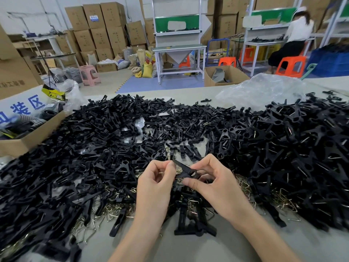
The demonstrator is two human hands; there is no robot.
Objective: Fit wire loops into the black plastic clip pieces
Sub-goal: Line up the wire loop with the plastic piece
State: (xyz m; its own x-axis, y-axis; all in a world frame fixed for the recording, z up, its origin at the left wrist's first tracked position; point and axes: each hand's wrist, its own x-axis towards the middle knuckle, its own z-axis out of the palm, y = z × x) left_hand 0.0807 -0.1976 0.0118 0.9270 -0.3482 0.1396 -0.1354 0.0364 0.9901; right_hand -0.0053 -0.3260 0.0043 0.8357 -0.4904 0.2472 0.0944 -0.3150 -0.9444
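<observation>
Cardboard box [28,137] at the far left edge of the table [188,248]. Loose black clip pieces [85,148] are heaped left and centre. Bare wire loops [113,210] are scattered on the table at the heap's near edge.

Left hand [156,178] is raised over the heap with fingers curled. One end of a single held clip piece [186,170] is pinched between thumb and forefinger. A glint of wire [179,170] is seen just behind that piece; whether it is held or lies in the pile below cannot be told.

Right hand [213,184] is pinched on the other end of the same piece, thumb against fingers.

Further right is a heap of clips with wire showing [292,138], judged finished.

Step judged: a loop is being fitted to the held piece, not yet seated. For the next move, the loop ends must be lined up with the piece's slots and pressed home while the piece is steadied.
</observation>
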